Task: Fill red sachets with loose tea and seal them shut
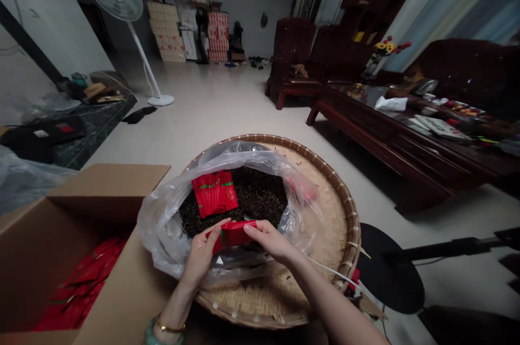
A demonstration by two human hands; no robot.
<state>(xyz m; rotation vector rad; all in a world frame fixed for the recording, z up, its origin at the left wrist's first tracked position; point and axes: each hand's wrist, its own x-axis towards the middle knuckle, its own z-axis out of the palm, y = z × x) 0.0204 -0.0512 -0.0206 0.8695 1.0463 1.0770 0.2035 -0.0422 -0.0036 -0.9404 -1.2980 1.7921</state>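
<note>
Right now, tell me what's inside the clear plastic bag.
Dark loose tea leaves fill the clear plastic bag, with a stack of red packets lying on top. The leaves hide the bag's bottom, and the packets hide the leaves beneath them.

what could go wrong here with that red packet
The red packet held between the left hand and right hand could slip into the loose dark tea leaves below. The stack of red packets on those leaves might slide, and leaves could scatter onto the bamboo tray.
</note>
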